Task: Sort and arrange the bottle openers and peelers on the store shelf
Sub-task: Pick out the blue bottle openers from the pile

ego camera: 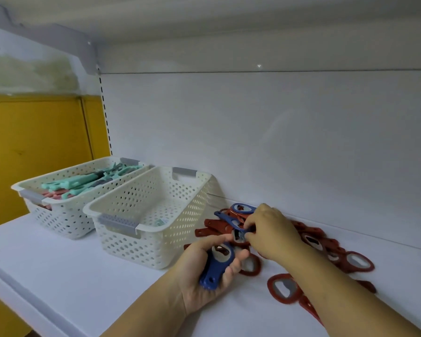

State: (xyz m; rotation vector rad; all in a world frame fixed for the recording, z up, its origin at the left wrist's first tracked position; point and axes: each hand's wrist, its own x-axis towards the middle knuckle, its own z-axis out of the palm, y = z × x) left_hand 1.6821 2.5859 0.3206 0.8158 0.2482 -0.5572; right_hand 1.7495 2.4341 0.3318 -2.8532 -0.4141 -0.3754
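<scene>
Hands: your left hand cradles a blue bottle opener as a collecting store | right hand pinches another blue opener out of the red opener pile | near basket waits alongside.

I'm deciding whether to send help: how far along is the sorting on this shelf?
Done: peelers fill the left basket. In hand: the left hand holds a blue opener while the right hand pinches a second blue opener from the pile. Left: the near basket looks almost empty, and red openers lie loose on the shelf, so most opener sorting remains.
</scene>
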